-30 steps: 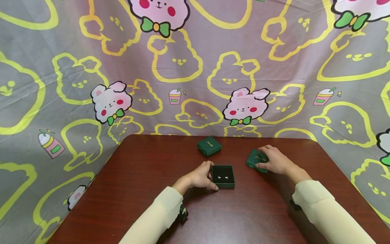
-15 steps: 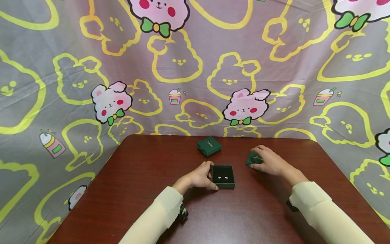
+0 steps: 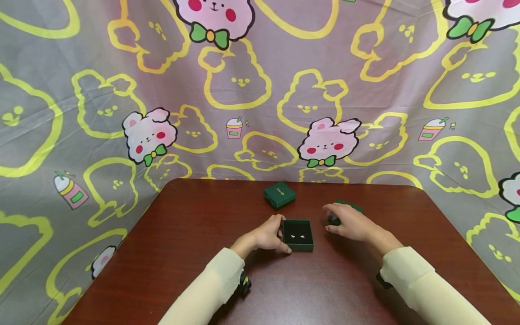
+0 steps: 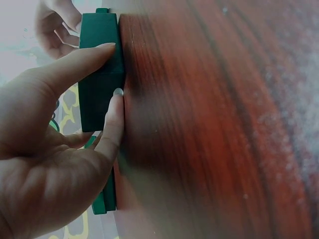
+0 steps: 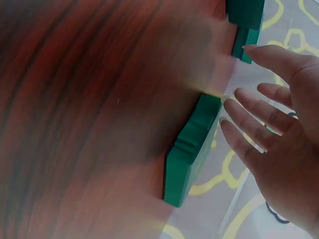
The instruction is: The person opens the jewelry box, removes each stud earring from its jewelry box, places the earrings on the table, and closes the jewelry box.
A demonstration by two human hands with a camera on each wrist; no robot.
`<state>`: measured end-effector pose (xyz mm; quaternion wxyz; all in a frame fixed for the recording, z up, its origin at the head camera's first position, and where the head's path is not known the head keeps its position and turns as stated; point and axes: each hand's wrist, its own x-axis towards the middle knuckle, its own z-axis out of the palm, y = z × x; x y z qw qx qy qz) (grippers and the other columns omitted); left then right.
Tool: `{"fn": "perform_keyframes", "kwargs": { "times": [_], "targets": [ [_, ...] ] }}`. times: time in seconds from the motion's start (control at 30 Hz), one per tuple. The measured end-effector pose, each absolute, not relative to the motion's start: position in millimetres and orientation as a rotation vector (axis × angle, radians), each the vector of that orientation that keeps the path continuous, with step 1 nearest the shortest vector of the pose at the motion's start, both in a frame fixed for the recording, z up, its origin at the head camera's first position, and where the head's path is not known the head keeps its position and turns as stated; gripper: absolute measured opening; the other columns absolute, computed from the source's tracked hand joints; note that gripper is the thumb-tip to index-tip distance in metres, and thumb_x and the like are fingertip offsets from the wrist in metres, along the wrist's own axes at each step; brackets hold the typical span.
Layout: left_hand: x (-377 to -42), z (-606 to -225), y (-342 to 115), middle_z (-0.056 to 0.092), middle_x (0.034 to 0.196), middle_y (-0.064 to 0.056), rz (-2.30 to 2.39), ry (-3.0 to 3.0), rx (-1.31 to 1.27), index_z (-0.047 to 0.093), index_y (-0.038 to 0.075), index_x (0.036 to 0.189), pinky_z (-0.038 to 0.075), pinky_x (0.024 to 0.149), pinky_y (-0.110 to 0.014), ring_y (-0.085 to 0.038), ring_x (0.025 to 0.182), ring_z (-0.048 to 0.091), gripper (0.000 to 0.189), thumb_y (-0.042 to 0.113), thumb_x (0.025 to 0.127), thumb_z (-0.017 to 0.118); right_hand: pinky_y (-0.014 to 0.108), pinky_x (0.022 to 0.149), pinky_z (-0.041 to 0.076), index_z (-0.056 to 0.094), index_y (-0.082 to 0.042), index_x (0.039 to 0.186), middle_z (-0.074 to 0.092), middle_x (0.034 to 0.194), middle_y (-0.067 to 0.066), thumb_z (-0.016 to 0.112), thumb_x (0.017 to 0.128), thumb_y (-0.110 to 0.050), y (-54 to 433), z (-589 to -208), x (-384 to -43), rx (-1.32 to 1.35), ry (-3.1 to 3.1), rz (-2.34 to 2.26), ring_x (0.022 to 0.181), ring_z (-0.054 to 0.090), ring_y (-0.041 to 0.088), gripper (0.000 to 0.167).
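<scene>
Square green box [image 3: 299,247], lining [image 3: 298,228] perhaps velvety; left fingers [image 4: 114,118] clamped on it, right fingers [image 5: 249,123] apart.

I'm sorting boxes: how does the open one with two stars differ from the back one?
The open box shows black lining and star-shaped pieces; the back box, a gold-lettered green top. The open box sits straighter; the back box is turned cornerwise. The left hand grips the open box; no hand touches the back box. Both are green.
</scene>
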<state>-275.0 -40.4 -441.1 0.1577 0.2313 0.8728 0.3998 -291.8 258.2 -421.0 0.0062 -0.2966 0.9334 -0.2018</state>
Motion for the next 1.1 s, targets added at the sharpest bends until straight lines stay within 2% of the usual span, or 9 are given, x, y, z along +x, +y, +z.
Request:
{"fn": "perform_keyframes", "kwargs": {
  "times": [0.57,0.77,1.1],
  "targets": [
    [-275.5,-442.1,-39.1,0.049,0.107,-0.013,1.132,2.513,0.675,0.046,-0.001,0.128,0.040,0.080,-0.027,-0.021,0.093,0.051,0.076,0.007,0.069,0.094,0.044,0.083,0.055,0.070,-0.005,0.119,0.068,0.105,0.002,0.080,0.089,-0.020,228.5,-418.4,-272.9,-1.023,2.941,-0.607,0.095,0.066,0.017,0.035],
    [-275.7,-443.0,-39.4,0.049,0.107,-0.013,1.141,2.511,0.666,0.047,0.001,0.126,0.041,0.080,-0.027,-0.021,0.093,0.052,0.075,0.007,0.069,0.094,0.039,0.078,0.054,0.071,-0.011,0.114,0.066,0.101,-0.003,0.080,0.089,-0.024,218.4,-416.6,-269.7,-1.080,2.948,-0.599,0.091,0.064,0.013,0.029],
    [-278.0,-443.7,-40.0,0.049,0.109,-0.012,1.114,2.513,0.654,0.047,0.002,0.128,0.041,0.081,-0.027,-0.019,0.094,0.051,0.075,0.011,0.070,0.094,0.029,0.068,0.050,0.072,-0.009,0.112,0.063,0.098,-0.002,0.080,0.089,-0.021,204.3,-417.0,-268.6,-1.082,2.895,-0.607,0.081,0.058,0.008,0.027]
  ]
}}
